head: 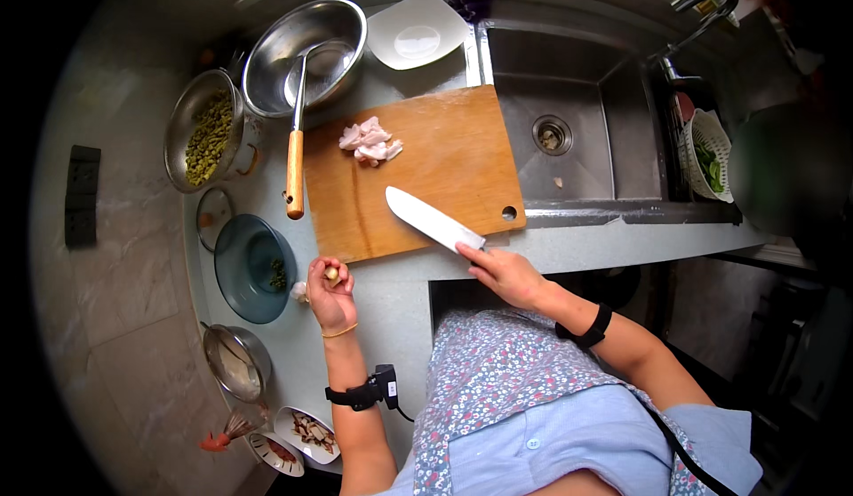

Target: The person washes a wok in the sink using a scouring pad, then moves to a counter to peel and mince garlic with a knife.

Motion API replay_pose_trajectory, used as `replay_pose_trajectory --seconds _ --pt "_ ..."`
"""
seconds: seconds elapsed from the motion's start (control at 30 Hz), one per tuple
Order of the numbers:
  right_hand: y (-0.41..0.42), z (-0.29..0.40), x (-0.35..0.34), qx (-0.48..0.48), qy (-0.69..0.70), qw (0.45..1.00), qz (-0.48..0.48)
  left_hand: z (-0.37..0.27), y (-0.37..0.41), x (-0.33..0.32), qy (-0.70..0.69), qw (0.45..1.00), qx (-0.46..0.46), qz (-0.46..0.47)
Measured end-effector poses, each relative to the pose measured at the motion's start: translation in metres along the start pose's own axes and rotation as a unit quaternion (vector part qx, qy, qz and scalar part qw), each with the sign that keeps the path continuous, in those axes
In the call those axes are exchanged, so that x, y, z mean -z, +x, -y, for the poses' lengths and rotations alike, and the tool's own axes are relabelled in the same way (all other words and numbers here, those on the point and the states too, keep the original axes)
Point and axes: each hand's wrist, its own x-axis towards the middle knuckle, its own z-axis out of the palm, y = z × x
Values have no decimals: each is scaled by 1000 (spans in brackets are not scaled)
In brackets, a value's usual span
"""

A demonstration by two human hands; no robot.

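My right hand point(510, 276) grips the handle of a kitchen knife point(433, 219), its broad blade lying over the lower part of a wooden cutting board point(446, 143) and pointing up and left. My left hand point(332, 296), palm up near the board's lower left corner, holds a small pale piece in curled fingers, perhaps a garlic clove point(332, 273). Beside that hand on the counter is what looks like a garlic bulb point(299, 291). Slices of pale pink raw meat point(371, 141) lie in a heap on the board's upper left.
Left of the board stand a blue glass bowl point(250, 283), a pot of chopped greens point(212, 143) and a steel bowl point(260, 43) with a wooden-handled ladle point(295, 169). A white plate point(416, 33) is behind; a steel sink point(566, 163) lies right. Small dishes point(320, 453) stand lower left.
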Motion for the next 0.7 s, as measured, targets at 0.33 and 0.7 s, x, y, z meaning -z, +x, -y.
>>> replay_pose_trajectory --seconds 0.33,0.7 --pt "10 -48 57 -180 155 938 -254 -3 0 15 -11 1000 -2 -24" --pt "15 14 4 40 39 998 24 -4 6 6 -16 1000 4 -16"
